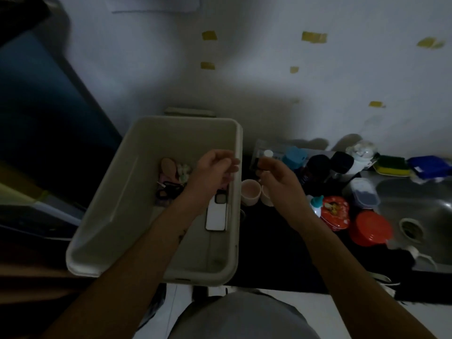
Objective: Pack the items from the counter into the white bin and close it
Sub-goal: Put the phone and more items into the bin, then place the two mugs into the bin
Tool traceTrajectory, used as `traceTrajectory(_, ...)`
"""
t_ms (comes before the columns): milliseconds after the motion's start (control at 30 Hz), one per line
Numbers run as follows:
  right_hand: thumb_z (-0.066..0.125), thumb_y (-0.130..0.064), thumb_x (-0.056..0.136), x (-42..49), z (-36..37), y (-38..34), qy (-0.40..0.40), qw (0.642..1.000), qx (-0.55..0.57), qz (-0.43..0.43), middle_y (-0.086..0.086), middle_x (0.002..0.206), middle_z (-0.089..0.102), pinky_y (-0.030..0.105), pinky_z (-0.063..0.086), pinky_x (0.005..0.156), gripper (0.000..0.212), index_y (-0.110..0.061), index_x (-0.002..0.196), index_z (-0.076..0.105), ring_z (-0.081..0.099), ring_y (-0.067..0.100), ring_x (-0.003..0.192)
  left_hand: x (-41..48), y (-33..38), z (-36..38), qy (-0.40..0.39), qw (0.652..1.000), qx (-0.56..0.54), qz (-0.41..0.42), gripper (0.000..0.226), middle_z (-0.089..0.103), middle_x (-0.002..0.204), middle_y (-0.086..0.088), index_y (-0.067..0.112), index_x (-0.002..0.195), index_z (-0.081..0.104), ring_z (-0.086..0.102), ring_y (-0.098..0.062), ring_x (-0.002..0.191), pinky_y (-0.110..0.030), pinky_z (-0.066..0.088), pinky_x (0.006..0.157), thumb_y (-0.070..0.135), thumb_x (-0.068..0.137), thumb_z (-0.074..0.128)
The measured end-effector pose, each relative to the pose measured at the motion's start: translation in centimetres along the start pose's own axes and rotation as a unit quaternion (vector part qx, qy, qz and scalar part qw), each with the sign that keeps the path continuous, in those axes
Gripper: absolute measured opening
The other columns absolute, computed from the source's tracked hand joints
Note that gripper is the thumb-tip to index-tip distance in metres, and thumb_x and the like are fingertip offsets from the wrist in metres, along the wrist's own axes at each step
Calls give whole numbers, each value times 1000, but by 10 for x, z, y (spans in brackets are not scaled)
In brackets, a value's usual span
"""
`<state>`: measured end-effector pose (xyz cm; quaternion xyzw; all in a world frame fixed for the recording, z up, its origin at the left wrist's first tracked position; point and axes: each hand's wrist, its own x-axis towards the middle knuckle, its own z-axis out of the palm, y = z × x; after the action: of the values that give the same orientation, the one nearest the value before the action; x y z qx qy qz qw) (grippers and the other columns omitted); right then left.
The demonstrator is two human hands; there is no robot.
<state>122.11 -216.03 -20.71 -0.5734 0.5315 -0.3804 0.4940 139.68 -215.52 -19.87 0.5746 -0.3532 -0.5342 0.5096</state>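
Clad in a grey garment, just below the white bin. Bare-armed, with a small dark mark on the left forearm.

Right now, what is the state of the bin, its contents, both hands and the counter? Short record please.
bin: white bin, open, no lid on it
in bin: phone, black cord, small pale things too dim to name
left hand: over the bin, fingers loosely curled, nothing seen in it
right hand: beside the bin's right rim, fingers curled, grip unclear
counter: two cups, red containers, sponge
task: unfinished
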Motion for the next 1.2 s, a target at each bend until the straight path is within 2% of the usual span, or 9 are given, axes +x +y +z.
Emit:
traceTrajectory(167,51,-11,96,1,-34,26,5,1000,8,-2,-7,120,64,27,49,95,31,-25,123,58,61,7,109,-10,-2,49,-6,1000,8,15,17,72,104,-4,15,104,62,68,-19,97,-30,58,78,8,99,47)
traceTrajectory(500,47,-9,98,-8,-73,80,-34,998,-33,39,-21,109,59,-2,43,70,30,-30,117,55,55,-22,92,-19,-63,115,-12,997,68,-21,20,68,102,8,25,100,63,65,-6,95,-17,51,74,11,97,48)
traceTrajectory(633,45,-9,96,-2,-73,99,-54,994,-79,51,-16,111,59,6,44,72,32,-27,121,55,57,-10,92,-13,-96,118,29,993,105,-53,16,63,105,-4,20,104,62,62,-18,94,-31,50,80,17,97,48)
traceTrajectory(733,44,-11,96,1,-63,112,-77,989,-112,53,-15,100,60,14,44,70,26,-33,107,54,58,-4,89,-12,-121,121,73,988,116,-76,20,61,100,10,30,97,61,58,-4,88,-20,45,68,15,97,48)
traceTrajectory(833,44,-5,92,5,-56,129,-102,984,-125,70,10,97,66,35,52,68,22,-12,106,59,64,22,87,-12,-142,125,83,986,118,-86,28,58,99,17,31,98,56,54,6,87,-11,39,65,5,94,47)
traceTrajectory(933,44,1,87,10,-52,137,-140,979,-141,43,4,103,67,14,48,72,32,-12,110,62,63,9,90,-14,-157,125,77,983,135,-93,29,57,103,15,29,109,53,55,6,88,-9,40,66,6,94,46)
traceTrajectory(1000,46,2,87,15,-46,143,-155,976,-152,22,5,102,67,15,50,74,28,-9,106,63,61,6,88,-14,-165,123,81,979,166,-88,29,56,109,9,26,113,53,56,0,95,-13,42,76,5,93,47)
traceTrajectory(1100,46,8,84,26,-38,152,-156,972,-175,0,14,96,65,41,52,78,20,-1,96,60,61,23,89,-13,-175,121,116,960,250,-45,29,47,113,2,14,114,54,52,-16,107,-29,44,93,2,89,50)
traceTrajectory(1200,45,6,86,38,-31,159,-183,955,-230,-33,19,115,58,42,48,87,39,-2,122,56,54,32,104,-10,-183,115,129,944,303,-28,26,46,122,-5,10,112,55,49,-22,111,-38,43,101,1,88,51)
